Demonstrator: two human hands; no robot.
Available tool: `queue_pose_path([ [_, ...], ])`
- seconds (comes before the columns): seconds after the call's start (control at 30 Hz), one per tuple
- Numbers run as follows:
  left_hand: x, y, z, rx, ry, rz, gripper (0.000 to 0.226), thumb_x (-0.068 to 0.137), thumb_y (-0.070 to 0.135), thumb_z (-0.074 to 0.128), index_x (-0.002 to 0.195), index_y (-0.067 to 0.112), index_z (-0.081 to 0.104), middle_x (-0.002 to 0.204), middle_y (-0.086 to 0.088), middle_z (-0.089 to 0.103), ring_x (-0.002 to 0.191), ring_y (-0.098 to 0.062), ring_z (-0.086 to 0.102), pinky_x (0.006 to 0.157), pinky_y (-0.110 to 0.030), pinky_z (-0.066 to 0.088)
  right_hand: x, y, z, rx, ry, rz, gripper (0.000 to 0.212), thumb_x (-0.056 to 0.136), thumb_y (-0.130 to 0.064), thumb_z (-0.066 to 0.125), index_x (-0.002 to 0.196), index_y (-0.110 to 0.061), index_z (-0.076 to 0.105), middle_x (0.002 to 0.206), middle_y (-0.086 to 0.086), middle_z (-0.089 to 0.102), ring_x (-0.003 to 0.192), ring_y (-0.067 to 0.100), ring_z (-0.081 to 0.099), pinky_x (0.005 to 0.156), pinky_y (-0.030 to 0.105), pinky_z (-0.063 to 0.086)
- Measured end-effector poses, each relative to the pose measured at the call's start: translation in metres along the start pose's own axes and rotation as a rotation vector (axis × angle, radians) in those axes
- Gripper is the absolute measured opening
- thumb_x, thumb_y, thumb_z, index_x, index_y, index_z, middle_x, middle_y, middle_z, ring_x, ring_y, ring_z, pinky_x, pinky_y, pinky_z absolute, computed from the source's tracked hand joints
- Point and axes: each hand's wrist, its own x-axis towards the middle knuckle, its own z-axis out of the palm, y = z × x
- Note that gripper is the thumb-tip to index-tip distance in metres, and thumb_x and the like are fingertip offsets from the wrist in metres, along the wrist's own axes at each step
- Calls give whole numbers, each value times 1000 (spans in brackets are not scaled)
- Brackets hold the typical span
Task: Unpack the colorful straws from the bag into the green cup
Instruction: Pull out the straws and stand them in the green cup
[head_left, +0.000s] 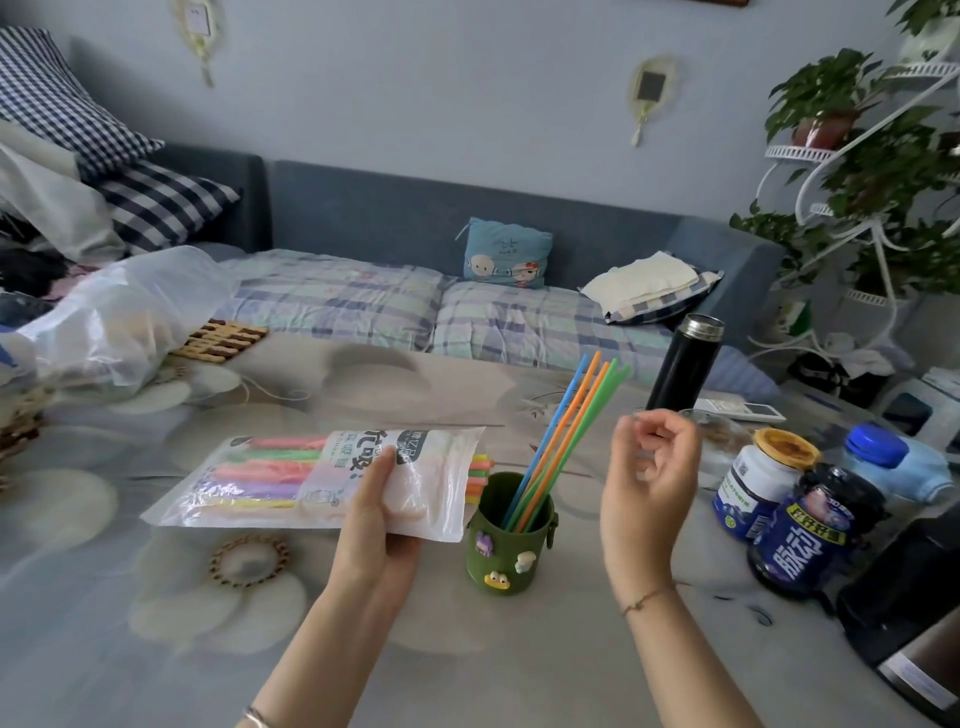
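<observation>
Green plastic cup with small cartoon charms is standing on the floral-patterned surface, holding several long blue, orange and green straws.

Just left of the cup, the left hand is gripping the clear plastic bag near its open end, thumb on top, with the ends of the colourful straws inside poking out towards the cup. Right of the cup, the right hand is hovering in the air above the surface, fingers loosely curled and holding nothing. Further right of the cup, a black cylindrical flask and dark blue labelled bottles are standing.
</observation>
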Motion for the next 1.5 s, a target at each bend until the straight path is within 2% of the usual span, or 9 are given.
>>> queue_pose_path([
  [0.23,-6,-6,-1,50,-25,30,47,92,23,59,135,6,54,118,-9,66,110,-23,61,103,-41,46,-44,-19,31,80,-594,258,15,91,-32,55,88,-18,52,63,-12,60,53,1,58,47,12,46],
  [0.37,-3,-4,-4,71,-52,55,39,90,24,59,127,11,59,103,-4,70,92,-18,66,88,-34,52,-44,-14,32,97,-623,210,14,92,-27,56,81,-20,52,63,-10,57,55,12,54,50,23,49],
  [0.6,7,15,-14,-44,6,31,25,90,24,60,114,14,62,134,-11,61,129,-28,54,111,-53,37,-14,-15,16,192,-434,238,14,91,-12,57,77,-13,54,54,-14,56,48,-1,49,48,9,38],
  [0.73,9,13,-15,-75,7,-14,12,92,23,58,97,14,64,134,-15,59,131,-30,51,111,-54,36,-9,-15,13,269,-342,370,13,84,-28,62,85,-16,56,51,-12,54,46,1,43,45,12,35],
  [0.87,1,-3,-7,-24,9,-30,32,89,20,61,120,11,61,106,-8,71,106,-25,65,98,-44,50,-22,-13,25,181,-504,385,7,84,-20,67,84,-15,62,56,-15,57,51,-2,53,49,9,37],
  [1.1,7,4,-9,-145,0,-83,47,92,20,57,135,1,53,135,-16,60,127,-31,55,105,-53,43,-5,-20,15,280,-267,413,22,90,-21,57,76,-7,65,44,-10,57,38,-1,48,39,9,34],
  [1.2,15,13,-14,-182,59,-55,23,92,18,57,111,5,64,120,-11,66,120,-26,58,112,-50,38,9,-23,3,382,-83,386,30,90,-25,57,62,-17,58,38,-8,43,33,2,34,34,14,24],
  [1.33,10,4,-7,-156,88,-69,9,92,16,57,84,12,61,93,-7,65,97,-22,62,111,-48,38,1,-23,11,387,-247,382,17,79,-35,64,68,-22,61,43,-8,42,38,4,34,38,17,24],
  [1.5,5,-18,0,-127,-1,-145,15,91,18,59,101,7,63,86,-9,74,74,-20,72,74,-38,60,-18,-16,28,125,-409,340,25,90,-28,56,68,-20,65,52,-11,56,48,0,49,50,12,39],
])
